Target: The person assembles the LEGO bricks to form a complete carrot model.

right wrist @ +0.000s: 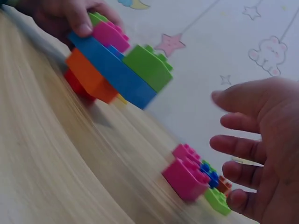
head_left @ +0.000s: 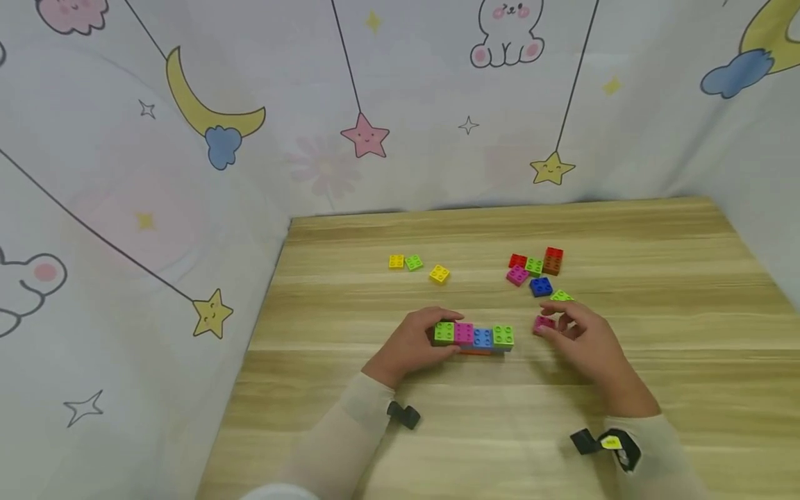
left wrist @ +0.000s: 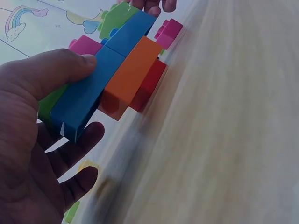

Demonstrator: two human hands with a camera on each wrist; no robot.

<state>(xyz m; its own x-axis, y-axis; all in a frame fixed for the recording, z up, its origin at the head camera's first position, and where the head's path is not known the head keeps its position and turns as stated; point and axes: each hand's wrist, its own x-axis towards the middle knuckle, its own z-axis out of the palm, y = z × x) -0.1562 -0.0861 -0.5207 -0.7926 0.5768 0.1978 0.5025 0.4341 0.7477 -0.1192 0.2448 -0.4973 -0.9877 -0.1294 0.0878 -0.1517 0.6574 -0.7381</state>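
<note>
My left hand grips the left end of a stacked toy-brick structure, thumb on its near side and fingers on its far side. Green, pink and blue bricks form its top; long blue bricks lie beneath them. Under those sit an orange brick and a red brick at the bottom. My right hand hovers around a loose pink brick on the table. In the right wrist view its fingers are spread, with a gap between them and that pink brick.
Behind my right hand lies a loose cluster: red, green, pink, brown and blue bricks, plus a light green brick. Farther left are two yellow bricks and a green brick. Patterned cloth borders the wooden table.
</note>
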